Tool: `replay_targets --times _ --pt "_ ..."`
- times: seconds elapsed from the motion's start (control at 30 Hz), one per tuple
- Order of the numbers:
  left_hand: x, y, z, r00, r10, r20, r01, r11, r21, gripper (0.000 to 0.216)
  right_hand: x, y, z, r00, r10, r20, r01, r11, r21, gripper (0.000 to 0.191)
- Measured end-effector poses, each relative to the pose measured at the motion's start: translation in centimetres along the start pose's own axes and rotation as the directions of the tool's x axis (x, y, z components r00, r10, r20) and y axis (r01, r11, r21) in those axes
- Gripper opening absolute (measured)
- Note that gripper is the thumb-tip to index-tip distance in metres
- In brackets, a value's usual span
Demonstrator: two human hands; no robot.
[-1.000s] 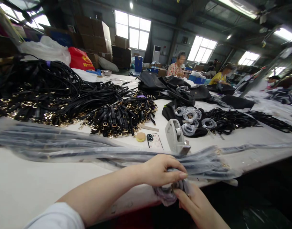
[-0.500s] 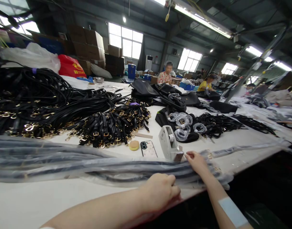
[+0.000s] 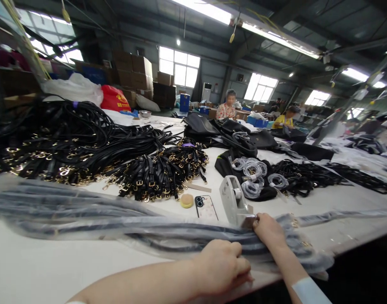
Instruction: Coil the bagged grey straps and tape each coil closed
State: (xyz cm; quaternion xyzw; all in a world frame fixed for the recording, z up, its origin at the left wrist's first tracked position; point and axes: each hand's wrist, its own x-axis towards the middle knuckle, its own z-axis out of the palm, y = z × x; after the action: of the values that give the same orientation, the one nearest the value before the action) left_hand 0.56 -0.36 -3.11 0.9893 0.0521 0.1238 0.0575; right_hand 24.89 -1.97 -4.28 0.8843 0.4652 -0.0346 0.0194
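Left hand (image 3: 223,266): fingers curled inward, low over the near edge of the table (image 3: 47,259); whether they grip anything cannot be told.

Right hand (image 3: 269,230): fingertips bent at the cutting end of the tape dispenser (image 3: 228,197); whether tape is pinched between them cannot be told.

Tape dispenser: grey-white, upright, directly left of the right fingertips; holds one tape roll (image 3: 236,193).

Clear plastic sleeves (image 3: 111,226): one long bundle, just beyond the left fingers, passing beneath the right hand; dark straps inside, gold-coloured fittings at the end right of the right fingers.

Coiled straps (image 3: 255,168): several, in clear wrapping, beyond the right fingers, mostly lying on black fabric (image 3: 223,166).

Phone (image 3: 207,207): in a patterned case, left of the dispenser, beyond the left fingers.

Black straps (image 3: 150,175): heaped, gold buckles, farther left.

Red bag (image 3: 114,98): far beyond the left fingers; contents hidden.

Metal bowl (image 3: 145,114): right of the red bag; contents too small to tell.
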Motion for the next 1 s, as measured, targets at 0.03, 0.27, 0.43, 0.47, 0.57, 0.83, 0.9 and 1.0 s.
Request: replay_targets --times 0.03,0.27,0.43,0.47,0.57,0.83,0.9,1.0 --pt "0.0 0.0 0.0 1.000 -0.003 -0.003 0.003 1.000 0.002 0.039 0.0 0.0 0.0 1.000 0.001 0.005 -0.001 1.000 -0.005 0.025" --pt "0.2 -0.2 -0.2 1.000 0.005 -0.016 -0.005 1.000 -0.004 0.039 0.9 0.8 -0.2 0.992 0.081 0.094 -0.083 0.996 0.018 0.031" --pt "-0.1 -0.3 0.2 0.999 0.013 -0.035 -0.014 1.000 -0.025 0.042 1.5 0.7 -0.9 0.990 0.109 0.084 -0.116 0.990 0.075 0.025" --pt "-0.1 -0.4 0.3 0.999 0.005 -0.036 -0.007 0.999 -0.045 0.042 1.4 0.7 -1.5 0.991 0.117 0.064 -0.122 0.988 0.090 0.022" --pt "0.0 -0.9 0.3 0.987 -0.123 -0.106 0.085 0.948 -0.308 0.035 0.6 0.9 -4.4 0.988 0.143 -0.062 -0.131 0.978 0.164 0.018" --pt "1.8 -3.1 -1.3 0.739 -0.614 0.276 0.170 -0.227 -0.959 0.055 -9.1 0.0 -9.9 0.849 0.307 -0.430 0.363 0.254 0.897 0.026" --pt "1.8 -3.2 -1.5 0.734 -0.621 0.275 0.133 -0.266 -0.955 0.056 -11.3 -0.9 -9.5 0.885 0.247 -0.395 0.385 0.093 0.918 0.023" --pt "1.6 -3.1 -1.5 0.723 -0.642 0.256 0.094 -0.276 -0.957 0.058 -13.8 -1.6 -8.7 0.893 0.191 -0.407 0.395 0.100 0.913 0.024"
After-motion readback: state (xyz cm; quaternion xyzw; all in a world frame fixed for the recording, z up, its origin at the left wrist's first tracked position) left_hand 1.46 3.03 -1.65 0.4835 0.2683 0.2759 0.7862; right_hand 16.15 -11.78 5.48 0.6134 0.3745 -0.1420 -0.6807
